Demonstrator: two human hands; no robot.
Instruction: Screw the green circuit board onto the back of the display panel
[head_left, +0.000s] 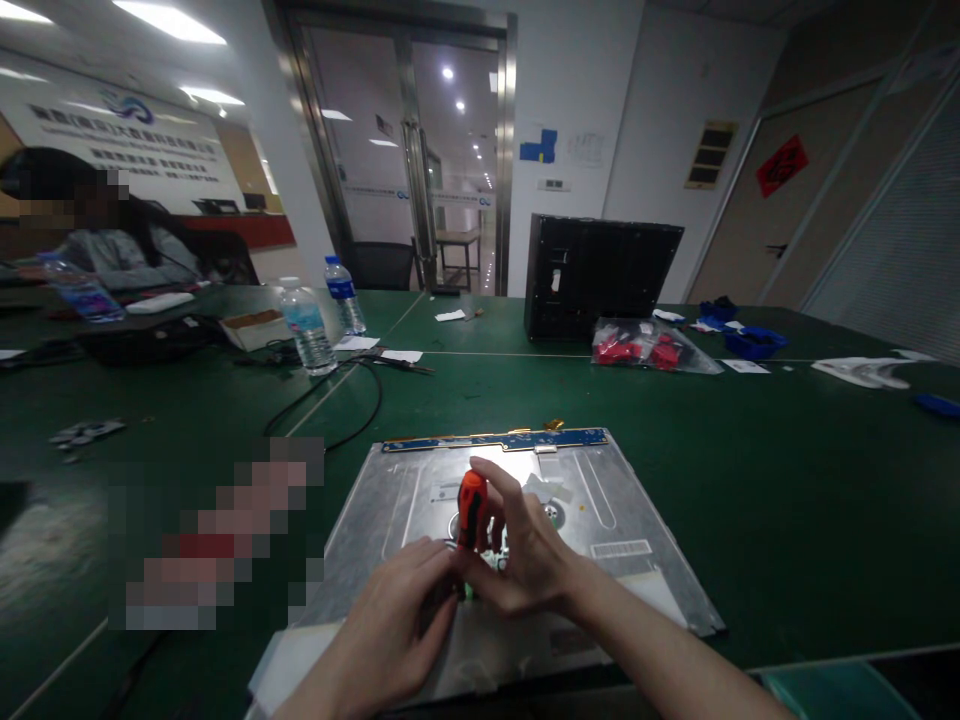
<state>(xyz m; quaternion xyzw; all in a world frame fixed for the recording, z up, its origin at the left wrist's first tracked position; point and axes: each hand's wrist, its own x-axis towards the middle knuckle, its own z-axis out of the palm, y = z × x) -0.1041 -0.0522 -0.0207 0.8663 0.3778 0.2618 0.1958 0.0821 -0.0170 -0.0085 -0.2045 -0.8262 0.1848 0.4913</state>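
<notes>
Screwdriver, orange handle up and tip down, stands nearly upright on the metal panel on the green tabletop, right hand fingers closed round its handle, left hand fingers curled at its foot, their grip hidden; a clear bag of red parts lies well behind.

Nothing legible: white wall banner with dark characters is blurred; red diamond door sign and white barcode sticker on silver metal panel are too small.

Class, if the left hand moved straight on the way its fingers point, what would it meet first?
Probably the screwdriver, near its tip, held upright by the right hand; the left hand is almost touching it, though depth is unclear.
</notes>
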